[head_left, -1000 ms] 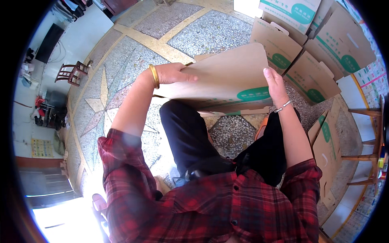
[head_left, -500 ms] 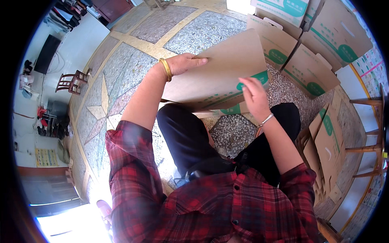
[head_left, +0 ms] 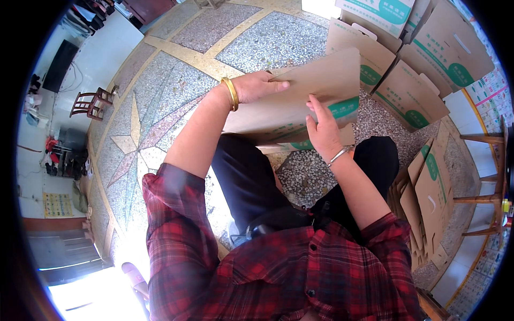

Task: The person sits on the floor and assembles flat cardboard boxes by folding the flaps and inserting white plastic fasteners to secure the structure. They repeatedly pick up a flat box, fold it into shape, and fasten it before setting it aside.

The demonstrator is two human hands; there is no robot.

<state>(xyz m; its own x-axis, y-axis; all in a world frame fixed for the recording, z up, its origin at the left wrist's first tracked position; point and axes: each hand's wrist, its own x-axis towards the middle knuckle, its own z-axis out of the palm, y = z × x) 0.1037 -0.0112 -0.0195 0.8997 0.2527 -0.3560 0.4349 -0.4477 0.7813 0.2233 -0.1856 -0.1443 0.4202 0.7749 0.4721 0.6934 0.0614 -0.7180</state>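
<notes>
A brown cardboard box (head_left: 300,99) with green print stands partly folded in front of my knees, its wide flap tilted up. My left hand (head_left: 259,87) grips the flap's upper left edge, thumb on the near face and the other fingers hidden behind. My right hand (head_left: 324,131) is open, index finger stretched out, in front of the box's printed right part. Whether its fingertips touch the cardboard I cannot tell. The lower end of the box is partly hidden behind my left leg.
Several set-up boxes (head_left: 409,99) of the same kind stand at the far right. Flattened cartons (head_left: 428,200) lean in a stack beside my right knee. A wooden chair frame (head_left: 484,198) is at the right edge, and a small brown chair (head_left: 91,103) stands far left.
My left hand has moved right, and the flap has shifted right and slightly down with it. My right hand has moved left along the box, its fingers stretching out more.
</notes>
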